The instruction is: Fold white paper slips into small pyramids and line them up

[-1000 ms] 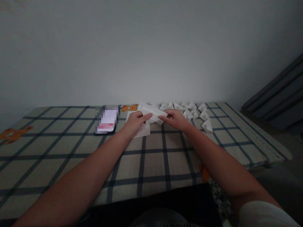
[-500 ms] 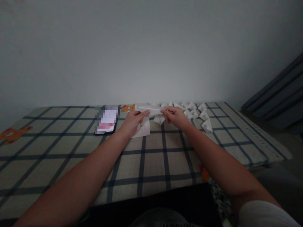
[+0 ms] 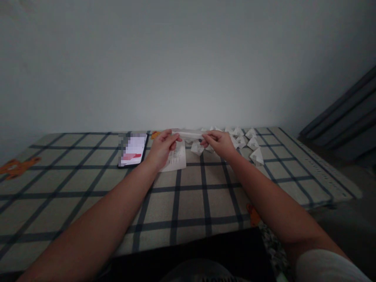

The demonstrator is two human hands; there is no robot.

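Note:
Between my two hands a folded strip of white paper (image 3: 190, 134) is stretched sideways, above the far part of the table. My left hand (image 3: 164, 147) pinches its left end between thumb and fingers. At the other end my right hand (image 3: 217, 143) pinches the strip in the same way. Below and beside the left hand lies a flat printed sheet of paper (image 3: 178, 158). A small folded paper boat (image 3: 197, 148) sits under the strip, close to the right hand. More folded paper boats (image 3: 241, 141) stand grouped behind and right of that hand, some partly hidden by it.
A phone (image 3: 133, 150) with a lit screen lies left of my left hand. The checked tablecloth (image 3: 190, 203) covers the table up to the pale wall (image 3: 188, 66). One boat (image 3: 257, 156) stands nearest me at the right. A dark curtain (image 3: 343, 113) hangs at far right.
The paper strip looks narrower, turned more edge-on. My left hand has risen slightly and its fingers have shifted on the paper; the right hand stays nearly in place.

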